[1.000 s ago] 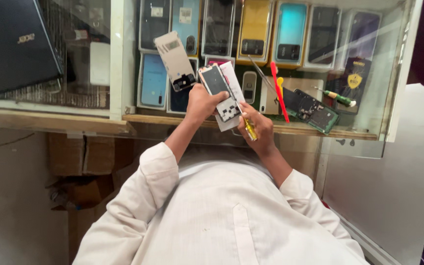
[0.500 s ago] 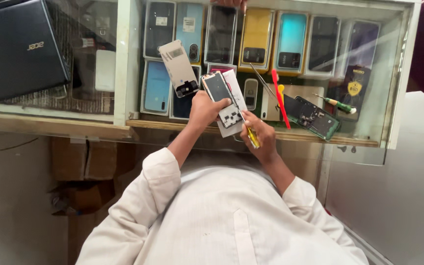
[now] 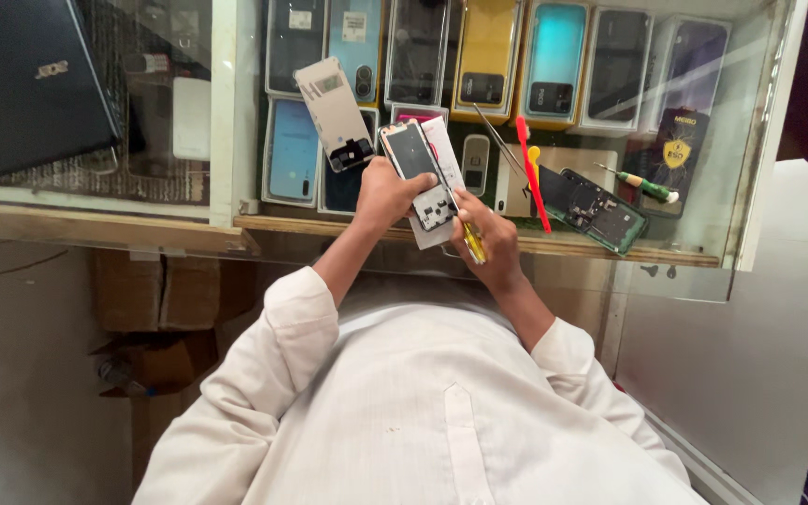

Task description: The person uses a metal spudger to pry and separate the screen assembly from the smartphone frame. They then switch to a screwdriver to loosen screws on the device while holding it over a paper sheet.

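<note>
Right now the left hand (image 3: 387,192) grips an opened phone (image 3: 415,166), its fingers wrapped round the body, above the near edge of the glass-topped desk (image 3: 189,234). The right hand (image 3: 488,238) is closed on a yellow screwdriver (image 3: 469,238), whose tip I judge to be meeting the phone's exposed lower part. Doing this well calls for a steady left grip and the tip held square to the screw, with light pressure. A loose back cover (image 3: 334,112) lies just beside the phone on the glass; red tweezers (image 3: 530,173), a dark circuit frame (image 3: 600,208) and a green screwdriver (image 3: 647,185) sit toward the right edge. Boxed phones (image 3: 488,56) fill the case beneath, a laptop (image 3: 21,84) rests at the left corner, and cardboard boxes (image 3: 156,295) stand below.
</note>
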A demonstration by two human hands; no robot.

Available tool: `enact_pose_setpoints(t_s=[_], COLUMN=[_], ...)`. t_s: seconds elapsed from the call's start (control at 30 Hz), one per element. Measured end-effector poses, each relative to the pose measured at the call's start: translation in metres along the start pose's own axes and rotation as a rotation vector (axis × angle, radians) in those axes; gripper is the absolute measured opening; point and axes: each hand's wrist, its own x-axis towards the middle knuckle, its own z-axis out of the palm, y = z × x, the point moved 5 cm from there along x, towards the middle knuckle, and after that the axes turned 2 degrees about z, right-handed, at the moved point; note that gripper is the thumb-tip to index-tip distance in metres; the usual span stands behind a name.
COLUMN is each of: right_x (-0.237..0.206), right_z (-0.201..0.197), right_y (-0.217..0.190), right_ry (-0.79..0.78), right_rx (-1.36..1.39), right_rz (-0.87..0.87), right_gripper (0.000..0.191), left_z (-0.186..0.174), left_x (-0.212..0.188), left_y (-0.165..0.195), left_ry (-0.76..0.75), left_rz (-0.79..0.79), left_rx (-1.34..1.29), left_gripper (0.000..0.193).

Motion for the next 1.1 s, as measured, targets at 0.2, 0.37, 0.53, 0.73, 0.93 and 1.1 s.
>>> enact_pose_setpoints(t_s=[0.2, 0.37, 0.53, 0.73, 0.93, 1.1], right_x=[-0.006, -0.006, -0.005, -0.004, 0.001, 0.001], right_z=[-0.003, -0.001, 0.0, 0.001, 0.007, 0.002], right_y=[0.001, 0.001, 0.002, 0.0, 0.004, -0.001], right_ry=[0.01, 0.013, 0.011, 0.035, -0.004, 0.001], right_rx=[0.008, 0.044, 0.023, 0.007, -0.024, 0.009], right_rz=[0.034, 0.022, 0.041, -0.03, 0.056, -0.027], right_gripper=[0.018, 0.016, 0.016, 0.017, 0.018, 0.016], left_z=[-0.002, -0.001, 0.0, -0.003, -0.004, -0.004], left_x=[0.002, 0.003, 0.005, 0.004, 0.003, 0.004], left_y=[-0.001, -0.004, -0.004, -0.001, -0.002, -0.001], left_ry=[0.018, -0.025, -0.02, 0.008, 0.04, 0.009], left_rz=[0.041, 0.025, 0.047, 0.053, -0.026, 0.031], left_rx=[-0.041, 0.007, -0.099, 0.068, 0.024, -0.001], left_gripper=[0.031, 0.03, 0.028, 0.029, 0.034, 0.029])
